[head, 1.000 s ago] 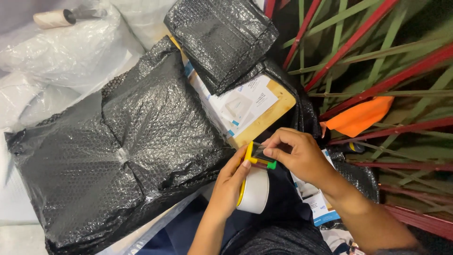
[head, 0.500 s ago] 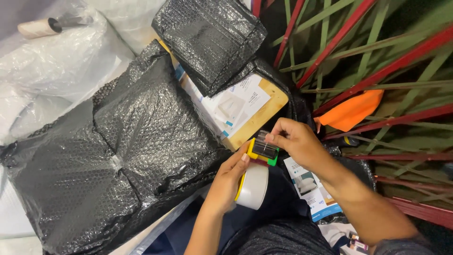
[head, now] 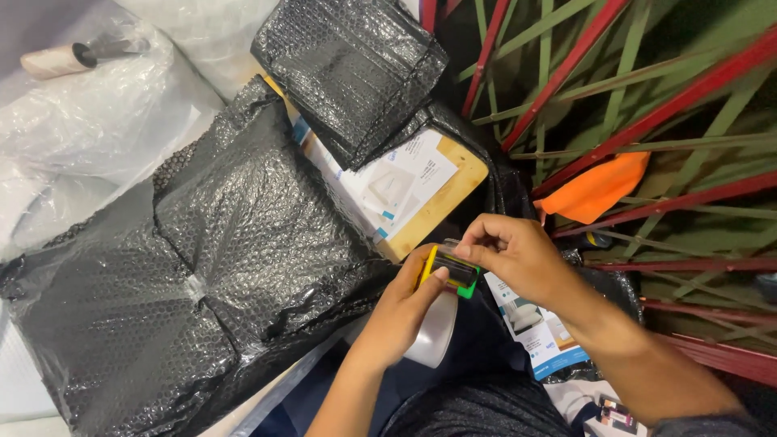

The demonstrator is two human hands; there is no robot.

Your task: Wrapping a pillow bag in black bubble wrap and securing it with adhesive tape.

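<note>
My left hand (head: 398, 311) grips a yellow and green tape dispenser (head: 452, 273) with a white roll of tape (head: 435, 333) hanging below it. My right hand (head: 511, 260) pinches the clear tape end at the dispenser's top edge. Both hands are just right of a large parcel wrapped in black bubble wrap (head: 186, 259), taped at its middle. A smaller black bubble-wrapped packet (head: 348, 69) lies on a brown box with a white printed label (head: 409, 182).
Clear plastic sheeting (head: 89, 105) with a paint roller (head: 69, 57) lies at the upper left. Red and green slats (head: 647, 105) fill the right side, with an orange scrap (head: 595, 188) among them. Printed leaflets (head: 534, 332) lie under my right forearm.
My left thumb has moved up onto the dispenser's top, and my right fingers have closed lower on the tape end. The view has drifted slightly, shifting the parcels to the left.
</note>
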